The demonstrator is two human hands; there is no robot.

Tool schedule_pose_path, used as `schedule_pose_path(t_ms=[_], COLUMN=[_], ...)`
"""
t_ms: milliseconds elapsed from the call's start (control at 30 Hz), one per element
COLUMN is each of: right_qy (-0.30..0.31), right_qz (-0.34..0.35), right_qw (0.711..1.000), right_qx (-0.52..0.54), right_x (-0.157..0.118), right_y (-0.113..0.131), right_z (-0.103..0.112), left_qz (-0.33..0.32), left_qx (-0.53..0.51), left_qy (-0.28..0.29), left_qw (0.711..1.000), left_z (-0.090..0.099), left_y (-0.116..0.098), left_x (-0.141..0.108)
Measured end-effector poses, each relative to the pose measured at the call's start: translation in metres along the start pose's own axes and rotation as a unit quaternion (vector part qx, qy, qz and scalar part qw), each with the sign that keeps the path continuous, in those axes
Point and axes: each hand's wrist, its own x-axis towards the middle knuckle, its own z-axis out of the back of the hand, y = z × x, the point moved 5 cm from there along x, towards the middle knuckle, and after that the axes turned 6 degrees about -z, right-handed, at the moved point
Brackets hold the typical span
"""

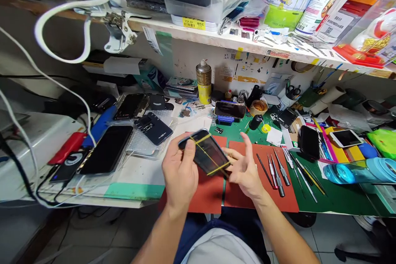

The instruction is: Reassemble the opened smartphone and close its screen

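Note:
My left hand (181, 169) grips a smartphone (208, 154) by its left end, thumb on the upper face. The phone is tilted, and strips of yellow tape cross its dark face. At the phone's right end is my right hand (246, 168), fingers spread and one pointing up. Some of its fingertips are by the phone's corner; whether they touch it I cannot tell. Beneath both hands lie red-brown mats (261, 189). To the right of my right hand, several slim screwdrivers (280, 169) rest on the mat.
Other phones lie at the left, including a large dark one (108, 149). A spray can (203, 82) stands at the back, near a propped phone (230, 109). Tweezers (305, 177) and a blue bottle (361, 170) are at the right. A loaded shelf (198, 32) overhangs the bench.

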Motion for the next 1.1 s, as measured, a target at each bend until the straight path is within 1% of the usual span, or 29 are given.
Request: schedule_pose_path(t_ms=[33,67,100,133,167,200,300,367,400,467,533,567,667,800,933,1033,1100], right_qy=[0.029,0.043,0.043,0.03,0.008,-0.018,-0.078,-0.094,-0.099,-0.097,-0.082,-0.073,-0.06,-0.077,-0.08,-0.07,-0.038], right_qz=[-0.022,-0.034,-0.033,-0.022,-0.005,0.013,0.047,0.05,0.048,0.039,0.023,0.015,0.01,0.029,0.037,0.03,0.015], right_qw=[0.998,0.992,0.984,0.976,0.971,0.968,0.968,0.967,0.965,0.956,0.945,0.94,0.942,0.948,0.946,0.936,0.919], right_qx=[-0.056,-0.115,-0.17,-0.213,-0.239,-0.25,-0.234,-0.233,-0.24,-0.273,-0.316,-0.332,-0.331,-0.307,-0.313,-0.344,-0.393], right_x=[-0.001,-0.002,-0.003,-0.004,-0.005,-0.007,-0.014,-0.019,-0.02,-0.021,-0.02,-0.019,-0.02,-0.023,-0.023,-0.022,-0.021], right_y=[-0.001,0.0,0.001,0.004,0.008,0.012,0.02,0.025,0.027,0.031,0.032,0.032,0.03,0.027,0.025,0.028,0.032], right_z=[-0.001,-0.001,0.0,0.002,0.004,0.005,0.006,0.005,0.005,0.004,0.003,0.003,0.005,0.009,0.007,0.008,0.009], left_qz=[0.039,0.083,0.119,0.147,0.166,0.176,0.166,0.148,0.143,0.139,0.139,0.138,0.141,0.144,0.142,0.153,0.167], left_qx=[0.033,0.07,0.095,0.11,0.117,0.118,0.134,0.159,0.167,0.164,0.146,0.14,0.142,0.162,0.163,0.156,0.148], left_qy=[0.083,0.165,0.229,0.275,0.306,0.325,0.353,0.36,0.368,0.402,0.438,0.445,0.427,0.415,0.409,0.405,0.398], left_qw=[0.995,0.98,0.962,0.944,0.93,0.922,0.911,0.907,0.904,0.89,0.876,0.874,0.882,0.884,0.886,0.888,0.89], left_z=[0.0,0.001,0.002,0.003,0.004,0.004,0.001,-0.003,-0.004,-0.01,-0.015,-0.016,-0.017,-0.016,-0.013,-0.011,-0.009], left_y=[0.003,0.006,0.009,0.01,0.01,0.01,0.008,0.007,0.007,0.009,0.01,0.011,0.013,0.017,0.019,0.022,0.026], left_x=[0.0,-0.003,-0.007,-0.011,-0.016,-0.019,-0.028,-0.031,-0.032,-0.037,-0.042,-0.044,-0.045,-0.046,-0.046,-0.046,-0.047])
